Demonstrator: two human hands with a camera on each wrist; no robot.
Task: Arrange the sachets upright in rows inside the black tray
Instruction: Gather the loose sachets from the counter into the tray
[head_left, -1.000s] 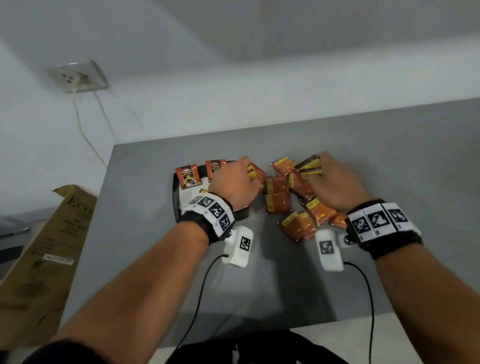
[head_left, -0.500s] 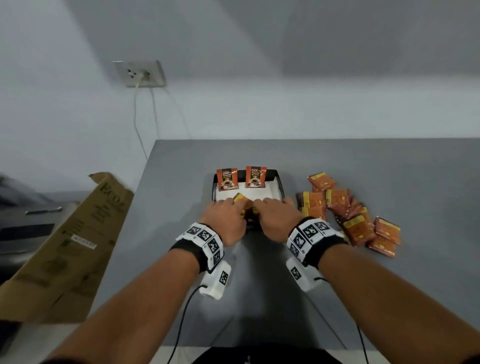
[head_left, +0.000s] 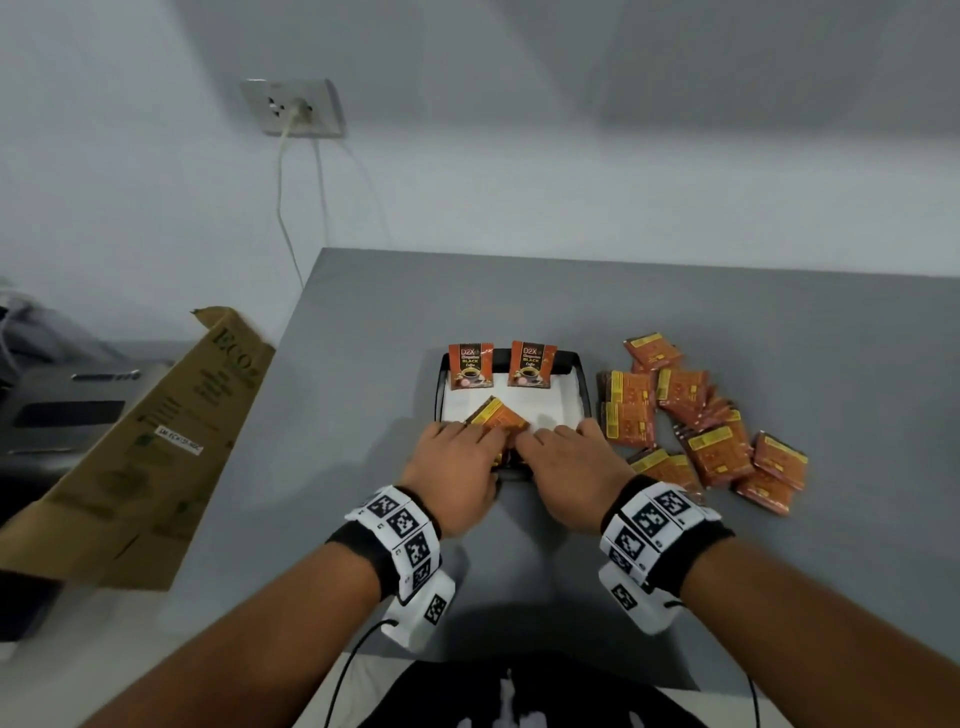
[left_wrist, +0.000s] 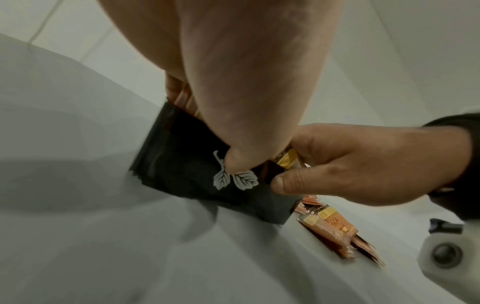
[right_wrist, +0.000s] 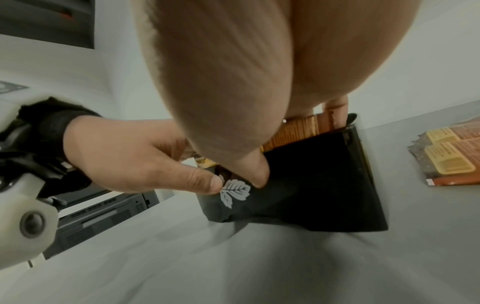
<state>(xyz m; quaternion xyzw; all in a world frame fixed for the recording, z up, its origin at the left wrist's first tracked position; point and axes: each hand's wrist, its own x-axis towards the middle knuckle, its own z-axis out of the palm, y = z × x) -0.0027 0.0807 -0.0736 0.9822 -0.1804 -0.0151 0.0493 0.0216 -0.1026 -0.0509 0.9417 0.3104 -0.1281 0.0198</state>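
The black tray (head_left: 584, 387) with a white lining sits mid-table. Two orange sachets (head_left: 470, 366) stand upright against its far wall. Both hands meet at the tray's near wall. My left hand (head_left: 457, 467) and right hand (head_left: 566, 467) hold a small bunch of sachets (head_left: 496, 418) between them, with fingers inside the tray and thumbs outside. In the left wrist view the right hand (left_wrist: 363, 164) pinches the sachets (left_wrist: 284, 159) above the tray's leaf-marked wall (left_wrist: 182, 164). The right wrist view shows the sachets (right_wrist: 293, 131) standing behind the tray wall (right_wrist: 311, 185).
A loose pile of sachets (head_left: 696, 431) lies on the grey table right of the tray. A cardboard box (head_left: 140, 447) leans past the table's left edge, beside a dark machine (head_left: 57, 405). A wall socket (head_left: 293, 106) with a cable is behind.
My right hand has left the pile and come to the tray's near wall beside the left hand. Both now hold sachets there. The head view has swung left.
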